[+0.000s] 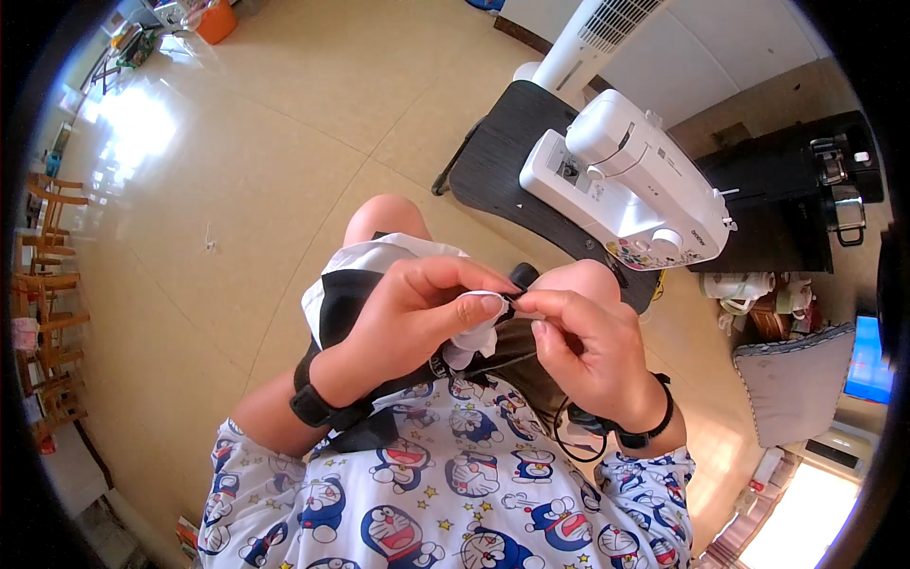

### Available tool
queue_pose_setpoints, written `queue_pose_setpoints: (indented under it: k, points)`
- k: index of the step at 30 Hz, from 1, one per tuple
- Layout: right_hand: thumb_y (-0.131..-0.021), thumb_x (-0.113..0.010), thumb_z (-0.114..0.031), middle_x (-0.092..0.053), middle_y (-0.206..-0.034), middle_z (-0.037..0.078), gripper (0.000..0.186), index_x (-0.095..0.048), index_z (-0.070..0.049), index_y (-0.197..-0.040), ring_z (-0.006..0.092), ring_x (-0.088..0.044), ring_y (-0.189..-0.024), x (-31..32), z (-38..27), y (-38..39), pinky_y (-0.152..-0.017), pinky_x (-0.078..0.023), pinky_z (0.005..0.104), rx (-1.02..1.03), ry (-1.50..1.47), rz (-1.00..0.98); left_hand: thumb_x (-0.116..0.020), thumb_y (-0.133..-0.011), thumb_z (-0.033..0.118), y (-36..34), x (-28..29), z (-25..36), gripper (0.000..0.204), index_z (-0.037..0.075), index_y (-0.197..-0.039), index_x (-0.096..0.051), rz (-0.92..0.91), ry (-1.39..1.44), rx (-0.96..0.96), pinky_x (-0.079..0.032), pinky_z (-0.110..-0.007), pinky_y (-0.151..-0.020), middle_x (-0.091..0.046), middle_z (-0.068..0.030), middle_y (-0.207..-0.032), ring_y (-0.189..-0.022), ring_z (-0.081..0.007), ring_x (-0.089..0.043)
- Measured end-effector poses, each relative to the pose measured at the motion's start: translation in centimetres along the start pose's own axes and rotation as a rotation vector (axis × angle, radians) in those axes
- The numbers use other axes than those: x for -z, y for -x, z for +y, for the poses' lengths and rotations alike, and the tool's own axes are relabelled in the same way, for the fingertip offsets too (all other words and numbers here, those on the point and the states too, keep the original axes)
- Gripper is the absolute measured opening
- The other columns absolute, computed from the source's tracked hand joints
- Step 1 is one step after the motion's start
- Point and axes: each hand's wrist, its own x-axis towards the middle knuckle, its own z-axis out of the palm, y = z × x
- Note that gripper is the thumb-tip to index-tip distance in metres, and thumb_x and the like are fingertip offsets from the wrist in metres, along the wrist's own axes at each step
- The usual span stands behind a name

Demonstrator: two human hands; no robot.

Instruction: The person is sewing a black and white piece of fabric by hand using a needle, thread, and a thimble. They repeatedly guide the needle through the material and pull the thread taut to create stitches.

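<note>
My left hand [408, 322] is closed on white fabric [475, 338] above my lap, thumb and fingers pinching it near a small dark edge. My right hand [583, 351] meets it there, its index finger bent at that same edge and its other fingers curled; whether it grips a thread or the cloth is too small to tell. More white and black cloth [337, 296] lies across my left thigh, partly hidden by my left hand and forearm.
A white sewing machine [630, 194] stands on a dark folding table [488, 166] ahead right, with a white tower fan [588, 47] behind. A black counter with metal pots [777, 199] and a grey cushioned chair [791, 379] are at right; wooden chairs [47, 284] are far left.
</note>
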Motion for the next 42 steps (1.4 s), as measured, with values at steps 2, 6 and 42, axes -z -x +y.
queue_pose_setpoints:
  k: [2,6,42]
  points:
    - [-0.076,-0.055,0.003,-0.057,-0.061,0.009,0.019,-0.059,0.001,-0.094,0.0156,-0.054,-0.047,0.1,0.0,0.0,-0.044,-0.041,0.0264,0.000,-0.002,-0.001,-0.057,-0.085,0.007,0.0,0.0,0.0,0.017,-0.004,-0.097,-0.060,-0.002,0.001,0.009,-0.045,-0.020,-0.071,-0.062,-0.0042,-0.091,-0.082,-0.0071,-0.055]
    - [-0.075,-0.055,0.003,-0.057,-0.061,0.010,0.020,-0.059,0.001,-0.095,0.0159,-0.054,-0.047,0.1,0.0,0.1,-0.045,-0.042,0.0265,-0.015,-0.010,-0.004,-0.057,-0.085,0.007,-0.1,0.0,-0.1,0.016,-0.004,-0.097,-0.060,-0.006,-0.006,0.004,-0.045,-0.020,-0.072,-0.061,-0.0043,-0.092,-0.082,-0.0073,-0.055]
    - [-0.075,-0.055,0.004,-0.059,-0.067,0.013,0.022,-0.057,-0.001,-0.097,0.0237,-0.059,-0.056,0.5,0.9,-0.3,-0.049,-0.044,0.0301,0.146,0.016,-0.016,-0.056,-0.084,0.003,-0.1,-0.5,-0.1,0.013,-0.004,-0.094,-0.061,-0.008,-0.040,-0.089,-0.044,-0.021,-0.072,-0.060,-0.0070,-0.092,-0.083,-0.0096,-0.055]
